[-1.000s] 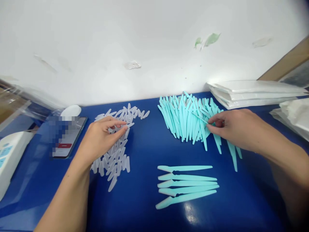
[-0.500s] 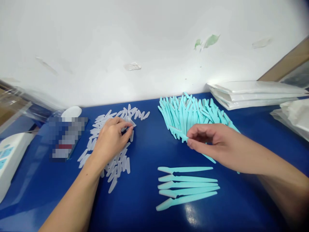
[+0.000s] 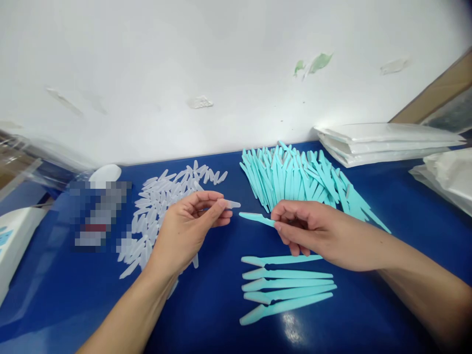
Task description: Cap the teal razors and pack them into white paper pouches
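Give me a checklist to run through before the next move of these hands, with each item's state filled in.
1. Left hand holds a clear piece: ok, pinched between fingertips.
2. Right hand holds a razor by the handle, head uncovered: ok.
3. Clear piece and razor are apart: ok, blue shows between them.
4. Clear piece's opening faces the razor: cannot tell, too small to see.
5. Row of five razors is out from under the right hand: not ok in this view; the fingers overlap the farthest one's handle, and contact cannot be told.
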The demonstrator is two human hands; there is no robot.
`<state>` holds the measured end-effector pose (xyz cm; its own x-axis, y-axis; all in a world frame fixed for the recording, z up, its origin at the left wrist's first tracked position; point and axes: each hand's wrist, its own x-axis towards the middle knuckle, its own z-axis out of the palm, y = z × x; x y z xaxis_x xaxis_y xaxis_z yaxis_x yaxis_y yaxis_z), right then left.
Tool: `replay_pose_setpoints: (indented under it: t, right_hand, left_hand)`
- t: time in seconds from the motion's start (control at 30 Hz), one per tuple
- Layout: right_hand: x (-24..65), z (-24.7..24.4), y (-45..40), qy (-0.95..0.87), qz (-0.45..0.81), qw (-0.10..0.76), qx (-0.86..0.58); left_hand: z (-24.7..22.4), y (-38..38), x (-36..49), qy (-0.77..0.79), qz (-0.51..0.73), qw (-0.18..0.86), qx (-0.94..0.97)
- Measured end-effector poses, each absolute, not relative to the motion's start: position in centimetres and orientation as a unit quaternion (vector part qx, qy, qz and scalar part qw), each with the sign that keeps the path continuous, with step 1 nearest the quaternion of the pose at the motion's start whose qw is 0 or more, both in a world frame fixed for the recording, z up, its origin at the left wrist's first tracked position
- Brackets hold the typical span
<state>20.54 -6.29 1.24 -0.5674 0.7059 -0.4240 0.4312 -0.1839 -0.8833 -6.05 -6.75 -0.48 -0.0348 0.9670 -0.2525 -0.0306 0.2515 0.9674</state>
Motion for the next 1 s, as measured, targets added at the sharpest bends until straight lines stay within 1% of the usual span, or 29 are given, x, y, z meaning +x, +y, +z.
replay_pose_setpoints:
  t: [0.3, 0.53, 0.63, 0.7, 0.77, 0.87, 0.93, 1.0]
  right_hand:
    - [20.6, 1.3, -6.2, -0.633, 0.618, 0.117, -0.451]
    - [20.7, 1.3, -6.1, -0.634, 0.622, 0.103, -0.448]
    - [20.8, 1.4, -6.1, -0.636, 0.625, 0.104, -0.440]
    - [20.9, 1.4, -6.1, -0.637, 0.624, 0.104, -0.441]
    - [20.9, 1.3, -6.1, -0.658, 0.591, 0.093, -0.456]
    - [20.6, 1.0, -6.3, -0.746, 0.476, 0.071, -0.461]
    - [20.4, 0.8, -6.6, -0.796, 0.408, 0.053, -0.443]
    - [20.3, 0.7, -6.9, -0.818, 0.380, 0.034, -0.431]
  left_hand:
    - [-1.0, -7.1, -5.9, 0.544, 0.422, 0.580, 0.435]
    - [-1.6, -7.6, -4.5, 0.511, 0.398, 0.629, 0.430]
    - [-1.6, -7.7, -4.4, 0.516, 0.392, 0.628, 0.430]
    - [-1.3, -7.7, -4.8, 0.526, 0.360, 0.608, 0.473]
    - [-0.9, -7.7, -5.3, 0.533, 0.294, 0.568, 0.554]
    - [-0.4, -7.9, -5.7, 0.525, 0.185, 0.489, 0.671]
    - [-0.2, -8.1, -5.7, 0.511, 0.142, 0.440, 0.725]
    - [-0.1, -8.3, -5.5, 0.495, 0.120, 0.403, 0.761]
